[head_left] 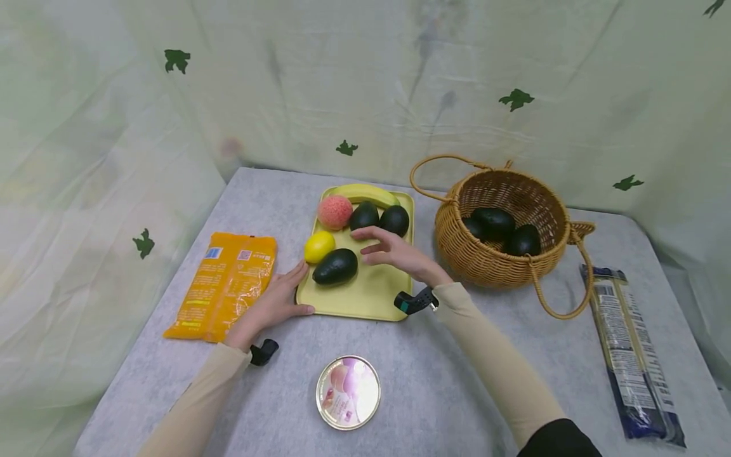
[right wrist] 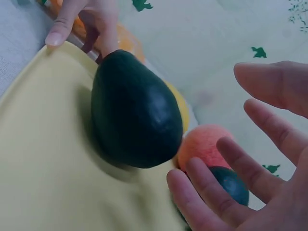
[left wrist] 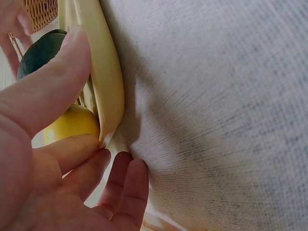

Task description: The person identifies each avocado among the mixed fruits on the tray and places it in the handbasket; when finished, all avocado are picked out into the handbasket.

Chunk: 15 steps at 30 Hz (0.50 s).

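A yellow tray [head_left: 365, 298] carries a banana [head_left: 368, 193], a pinkish peach-like fruit [head_left: 335, 212], a lemon [head_left: 320, 246] and three dark avocados, one of them [head_left: 335, 266] nearest the front. At the tray's front left corner my left hand [head_left: 274, 301] touches the rim, thumb at the front edge and fingers along the left side beside the lemon. My right hand [head_left: 394, 251] hovers over the tray, right of the front avocado [right wrist: 137, 110], its fingers spread and holding nothing in the right wrist view.
A wicker basket [head_left: 485, 270] with avocados [head_left: 493, 222] inside stands right of the tray, its handles flopped outward. An orange packet [head_left: 228, 285] lies at the left, a long dark blue packet [head_left: 634, 362] at the far right. A round tin [head_left: 348, 392] sits in front.
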Available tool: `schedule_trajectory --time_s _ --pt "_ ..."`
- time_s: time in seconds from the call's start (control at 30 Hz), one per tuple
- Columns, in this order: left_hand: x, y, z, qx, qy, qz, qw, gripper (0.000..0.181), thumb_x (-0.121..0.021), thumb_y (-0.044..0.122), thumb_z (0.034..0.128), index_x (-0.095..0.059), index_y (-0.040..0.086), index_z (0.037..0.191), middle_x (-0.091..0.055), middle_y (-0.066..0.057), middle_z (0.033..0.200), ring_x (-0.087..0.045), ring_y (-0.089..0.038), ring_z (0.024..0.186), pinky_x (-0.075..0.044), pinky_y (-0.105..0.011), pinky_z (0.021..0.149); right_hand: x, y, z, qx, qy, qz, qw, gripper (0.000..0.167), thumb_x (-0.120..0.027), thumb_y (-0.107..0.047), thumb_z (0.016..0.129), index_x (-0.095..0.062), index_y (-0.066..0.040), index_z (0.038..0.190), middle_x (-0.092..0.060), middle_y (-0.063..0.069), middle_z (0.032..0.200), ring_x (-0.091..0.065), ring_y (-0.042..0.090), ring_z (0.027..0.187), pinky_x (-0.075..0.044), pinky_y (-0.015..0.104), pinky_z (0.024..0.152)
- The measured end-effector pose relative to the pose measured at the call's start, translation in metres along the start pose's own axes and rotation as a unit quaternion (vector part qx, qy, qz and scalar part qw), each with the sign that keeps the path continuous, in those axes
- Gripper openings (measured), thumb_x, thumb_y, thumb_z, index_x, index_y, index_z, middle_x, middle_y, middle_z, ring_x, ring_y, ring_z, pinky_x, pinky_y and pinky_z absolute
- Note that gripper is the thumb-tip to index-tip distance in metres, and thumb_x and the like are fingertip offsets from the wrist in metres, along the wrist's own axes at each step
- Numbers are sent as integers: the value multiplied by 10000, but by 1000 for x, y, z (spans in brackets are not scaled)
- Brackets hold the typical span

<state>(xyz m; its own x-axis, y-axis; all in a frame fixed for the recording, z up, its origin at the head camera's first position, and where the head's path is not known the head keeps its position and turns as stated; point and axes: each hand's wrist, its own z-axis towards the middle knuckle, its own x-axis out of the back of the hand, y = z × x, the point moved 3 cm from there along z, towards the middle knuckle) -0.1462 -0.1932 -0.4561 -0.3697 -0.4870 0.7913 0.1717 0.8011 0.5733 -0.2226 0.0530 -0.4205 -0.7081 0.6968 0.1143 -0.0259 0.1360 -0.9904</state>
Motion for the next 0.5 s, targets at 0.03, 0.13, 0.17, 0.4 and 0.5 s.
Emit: schedule_trajectory --time_s 0.03,0.13,0.17,0.4,0.5 --pt "0 0 0 4 2 -2 10000 912 -780 258 808 -244 -71 1469 -173 -229 1543 -274 -441 1310 -264 -524 1052 -2 2 1 -54 10 -123 9999 515 -599 -79 928 -428 -31 1412 -405 148 1450 -462 389 1219 -425 409 968" --pt "0 -1 0 26 7 -21 10000 911 -780 258 808 -245 -66 1470 -172 -223 1545 -279 -438 1305 -266 -521 1052 -9 7 5 -272 59 -360 9990 536 -626 -134 920 -440 -87 1421 -400 88 1468 -455 349 1228 -418 429 961" --pt "0 -1 0 20 12 -24 10000 912 -780 259 807 -246 -68 1469 -172 -225 1545 -280 -438 1305 -266 -522 1052 -11 9 6 -350 76 -396 9986 545 -637 -152 916 -443 -102 1423 -392 69 1475 -449 344 1233 -418 435 957" --pt "0 -1 0 -22 32 -16 10000 920 -781 275 804 -247 -74 1467 -177 -236 1541 -293 -447 1291 -273 -534 1044 -25 13 14 -479 211 -387 9979 537 -654 -165 913 -459 -110 1410 -367 38 1471 -487 360 1178 -464 444 905" --pt "0 -1 -1 -16 43 -26 10000 921 -781 272 804 -244 -71 1469 -176 -232 1542 -292 -445 1293 -271 -536 1045 -30 14 18 -384 241 -447 9980 516 -653 -162 915 -474 -100 1395 -390 62 1452 -525 336 1123 -474 395 872"
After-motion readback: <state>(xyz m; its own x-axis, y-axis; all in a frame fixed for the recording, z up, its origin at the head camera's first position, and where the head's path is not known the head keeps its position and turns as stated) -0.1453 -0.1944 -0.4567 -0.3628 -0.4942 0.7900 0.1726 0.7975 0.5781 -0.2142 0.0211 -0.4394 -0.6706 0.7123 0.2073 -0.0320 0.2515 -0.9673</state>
